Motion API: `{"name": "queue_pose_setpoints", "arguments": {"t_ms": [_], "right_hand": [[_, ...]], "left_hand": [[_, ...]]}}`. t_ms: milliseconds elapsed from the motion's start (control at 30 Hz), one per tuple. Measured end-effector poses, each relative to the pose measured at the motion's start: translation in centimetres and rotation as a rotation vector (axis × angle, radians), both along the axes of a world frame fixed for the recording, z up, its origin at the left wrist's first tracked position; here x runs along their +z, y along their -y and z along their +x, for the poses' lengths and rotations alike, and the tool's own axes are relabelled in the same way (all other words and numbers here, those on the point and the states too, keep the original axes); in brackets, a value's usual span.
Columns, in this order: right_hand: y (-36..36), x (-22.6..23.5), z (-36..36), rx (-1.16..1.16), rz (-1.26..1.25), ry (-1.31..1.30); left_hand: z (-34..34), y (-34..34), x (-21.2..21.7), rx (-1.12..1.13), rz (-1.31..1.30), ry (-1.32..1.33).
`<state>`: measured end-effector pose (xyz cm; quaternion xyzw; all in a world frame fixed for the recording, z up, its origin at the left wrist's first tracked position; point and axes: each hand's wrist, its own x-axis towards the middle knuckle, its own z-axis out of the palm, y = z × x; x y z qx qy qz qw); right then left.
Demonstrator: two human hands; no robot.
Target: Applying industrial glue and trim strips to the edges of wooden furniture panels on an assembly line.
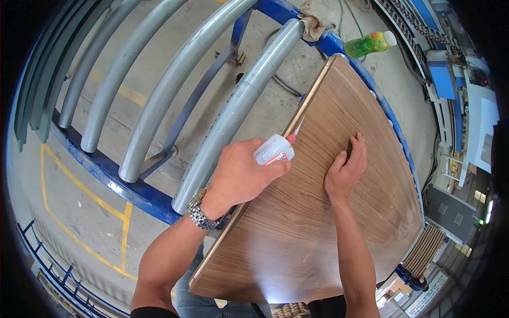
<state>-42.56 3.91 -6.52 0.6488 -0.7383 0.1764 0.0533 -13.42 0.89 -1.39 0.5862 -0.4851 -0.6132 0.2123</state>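
Observation:
My left hand (239, 172), with a metal watch on its wrist, is closed around a white squeeze bottle (275, 150) with a red collar and a thin clear nozzle. The bottle is tilted, its nozzle at the left long edge of a brown wood-grain board (313, 206). My right hand (347, 172) rests on the top face of that board, fingers stretched out and thumb apart. A dark patch shows between its thumb and fingers; whether it is shadow or a small thing I cannot tell.
Grey metal rollers (233, 116) on a blue frame (127, 192) stretch left of the board. A green plastic bottle (369, 45) with a white cap and a crumpled cloth (313, 22) lie at the far end. One person (412, 279) is in the right background.

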Motion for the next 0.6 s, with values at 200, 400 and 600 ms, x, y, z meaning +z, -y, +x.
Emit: {"name": "queue_pose_setpoints", "arguments": {"t_ms": [200, 400, 600], "right_hand": [[-0.3, 0.0, -0.4, 0.000, 0.005, -0.009], [-0.5, 0.0, -1.0, -0.015, 0.022, -0.011], [-0.6, -0.1, -1.2, -0.014, 0.029, 0.001]], "left_hand": [[-0.2, 0.2, 0.7, -0.010, 0.037, 0.000], [-0.8, -0.1, 0.5, -0.010, 0.010, -0.016], [-1.0, -0.3, 0.3, 0.001, 0.003, -0.028]]}}
